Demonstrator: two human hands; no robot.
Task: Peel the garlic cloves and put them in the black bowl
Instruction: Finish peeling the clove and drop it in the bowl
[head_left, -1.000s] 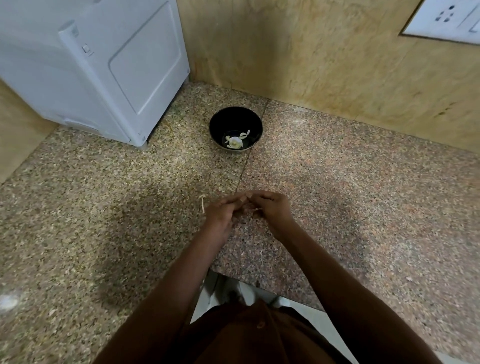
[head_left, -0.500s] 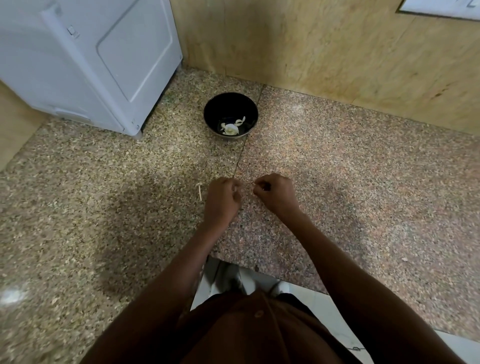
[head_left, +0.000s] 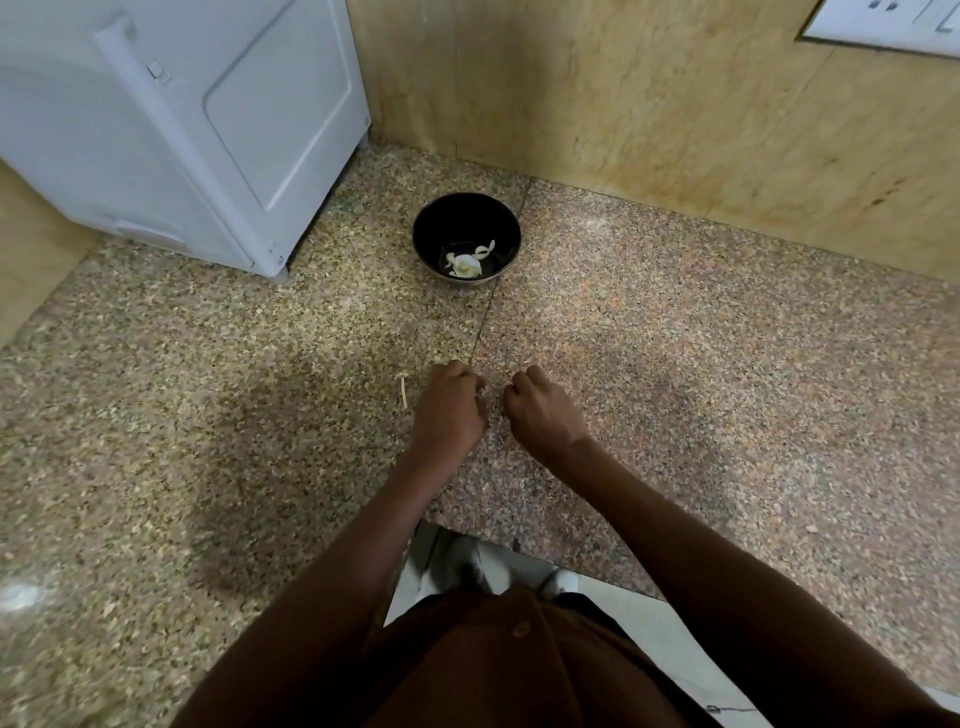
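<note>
while both hands hover low over the tabletop (head_left: 675, 364) with fingers curled, the left hand (head_left: 451, 410) and right hand (head_left: 543, 410) sit just apart, and whatever clove they may pinch is hidden, so i cannot tell what either grip holds. straight ahead of the hands, well apart from them and slightly nearer the left, stands the bowl (head_left: 466, 208) with pale peeled garlic (head_left: 465, 264) in its bottom. just left of the left hand lies a thin stem (head_left: 403, 391), its long axis pointing toward the bowl's side of the tabletop.
</note>
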